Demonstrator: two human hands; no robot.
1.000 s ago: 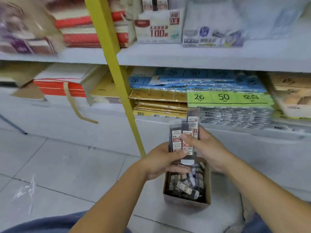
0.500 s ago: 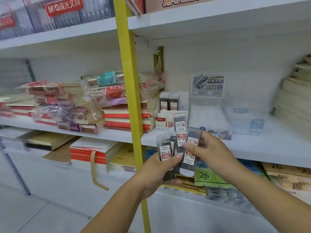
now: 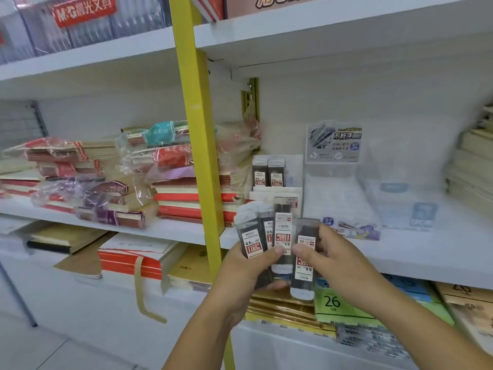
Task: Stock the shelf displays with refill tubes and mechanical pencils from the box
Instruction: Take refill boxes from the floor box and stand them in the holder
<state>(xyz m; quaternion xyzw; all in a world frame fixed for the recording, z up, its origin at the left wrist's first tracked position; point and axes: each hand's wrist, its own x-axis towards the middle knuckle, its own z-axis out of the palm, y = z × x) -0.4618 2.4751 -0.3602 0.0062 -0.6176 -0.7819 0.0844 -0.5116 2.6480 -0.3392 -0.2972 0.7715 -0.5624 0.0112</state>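
My left hand [image 3: 248,273] grips a fanned bunch of dark refill tubes [image 3: 252,236] with red-and-white labels, thumb laid across their fronts. My right hand [image 3: 330,263] pinches one more refill tube [image 3: 304,268], held upside down at the right of the bunch. Both hands hover just in front of the white middle shelf [image 3: 400,252]. Behind them on that shelf stands a small white display box [image 3: 274,194] holding two upright refill tubes [image 3: 269,173]. The box they came from is out of view.
A clear acrylic display [image 3: 338,188] with a printed header card stands right of the white box. A yellow upright post [image 3: 200,156] crosses just left of my hands. Wrapped notebook stacks [image 3: 106,182] fill the left shelf; paper packs [image 3: 330,303] lie below.
My view has risen from the floor box to the middle shelf. Both hands lifted the tubes up with it and now hold them in front of the display box.
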